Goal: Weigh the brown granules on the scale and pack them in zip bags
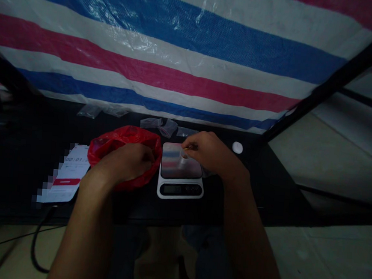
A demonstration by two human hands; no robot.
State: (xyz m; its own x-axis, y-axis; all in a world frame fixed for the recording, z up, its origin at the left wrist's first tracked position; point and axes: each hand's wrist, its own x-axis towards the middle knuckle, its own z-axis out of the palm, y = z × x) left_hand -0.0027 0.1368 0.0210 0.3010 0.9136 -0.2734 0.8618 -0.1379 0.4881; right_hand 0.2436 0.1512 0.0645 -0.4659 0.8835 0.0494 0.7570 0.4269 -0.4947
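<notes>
The left forearm [84, 226] and right forearm [250, 226] are extended forward, bared. The left hand [131, 162] is held with fingers [148, 154] curled and partly hidden. The right hand [211, 150] is turned inward, its fingertips [191, 139] pinched.

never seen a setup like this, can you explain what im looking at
There is no machine here, just a person's two bare hands. The single picture comes from a camera worn on the head, looking forward and down. The left hand reaches into a red plastic bag; its contents are hidden. The right hand is over a scale, fingertips at a small clear container; what they pinch, if anything, is too dark to tell. The dark table also bears a phone, small clear bags and a white rounded object.
</notes>
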